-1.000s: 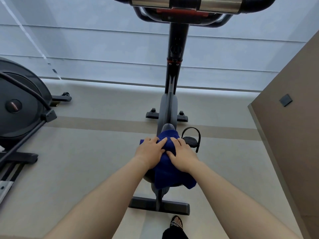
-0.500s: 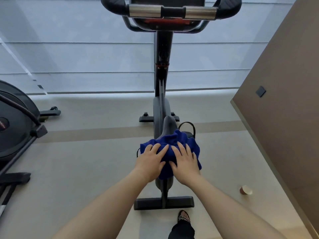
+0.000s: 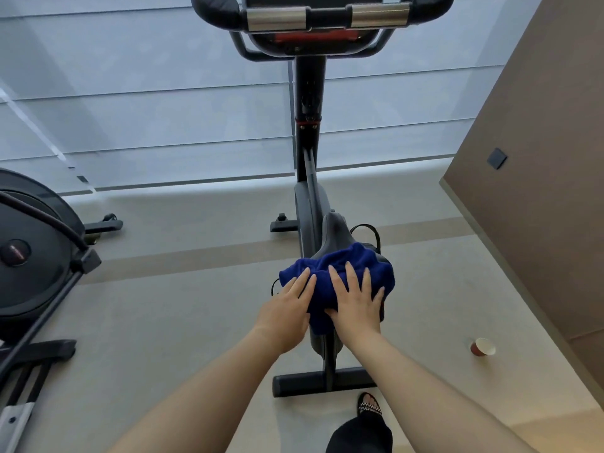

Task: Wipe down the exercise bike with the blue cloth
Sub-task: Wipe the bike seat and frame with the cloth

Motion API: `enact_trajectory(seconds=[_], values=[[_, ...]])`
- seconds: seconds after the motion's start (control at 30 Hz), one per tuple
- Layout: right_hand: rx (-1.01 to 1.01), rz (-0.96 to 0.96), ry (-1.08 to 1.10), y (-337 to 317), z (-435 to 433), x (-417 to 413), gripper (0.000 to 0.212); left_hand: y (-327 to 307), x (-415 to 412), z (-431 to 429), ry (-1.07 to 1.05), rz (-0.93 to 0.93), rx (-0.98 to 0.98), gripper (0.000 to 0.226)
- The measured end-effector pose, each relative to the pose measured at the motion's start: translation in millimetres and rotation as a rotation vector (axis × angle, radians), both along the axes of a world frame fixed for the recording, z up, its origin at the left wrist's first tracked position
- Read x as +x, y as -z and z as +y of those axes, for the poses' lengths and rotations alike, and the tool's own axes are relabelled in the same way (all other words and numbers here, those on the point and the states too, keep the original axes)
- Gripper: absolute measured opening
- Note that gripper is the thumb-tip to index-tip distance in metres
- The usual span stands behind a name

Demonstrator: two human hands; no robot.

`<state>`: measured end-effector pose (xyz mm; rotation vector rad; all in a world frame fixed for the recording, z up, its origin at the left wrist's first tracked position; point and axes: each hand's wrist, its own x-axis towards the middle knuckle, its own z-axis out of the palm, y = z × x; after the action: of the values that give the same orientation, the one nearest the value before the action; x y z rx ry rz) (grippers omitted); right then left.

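The exercise bike [image 3: 310,125] stands upright in front of me, black post and handlebars at the top, its dark saddle [image 3: 333,235] in the middle of the view. A bunched blue cloth [image 3: 340,266] covers the rear of the saddle. My left hand [image 3: 287,305] lies on the cloth's left edge with fingers straight. My right hand [image 3: 354,300] presses flat on the cloth with fingers spread. Only the saddle's nose shows ahead of the cloth.
A second black exercise machine [image 3: 29,256] stands at the left. A brown wall [image 3: 539,158] runs along the right, with a paper cup [image 3: 483,347] lying on the floor near it. My foot in a sandal [image 3: 369,405] is beside the bike's rear base bar [image 3: 323,382].
The cloth and both hands have shifted toward the back and right of the saddle, baring its nose. The view has tilted, bringing the handlebars and the cup into sight.
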<state>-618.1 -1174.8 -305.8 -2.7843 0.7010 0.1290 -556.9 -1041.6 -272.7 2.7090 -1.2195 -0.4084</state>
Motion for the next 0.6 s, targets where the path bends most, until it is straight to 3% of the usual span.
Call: enact_trajectory(seconds=[0.3,0.6], values=[[-0.018,-0.075,-0.096,4,11,22,0.055,11,18,4,-0.061,0.034,0.054,0.06],[0.18,-0.258,-0.23,0,-31,1,0.044,3,2,-37,-0.041,0.036,-0.052,0.059]])
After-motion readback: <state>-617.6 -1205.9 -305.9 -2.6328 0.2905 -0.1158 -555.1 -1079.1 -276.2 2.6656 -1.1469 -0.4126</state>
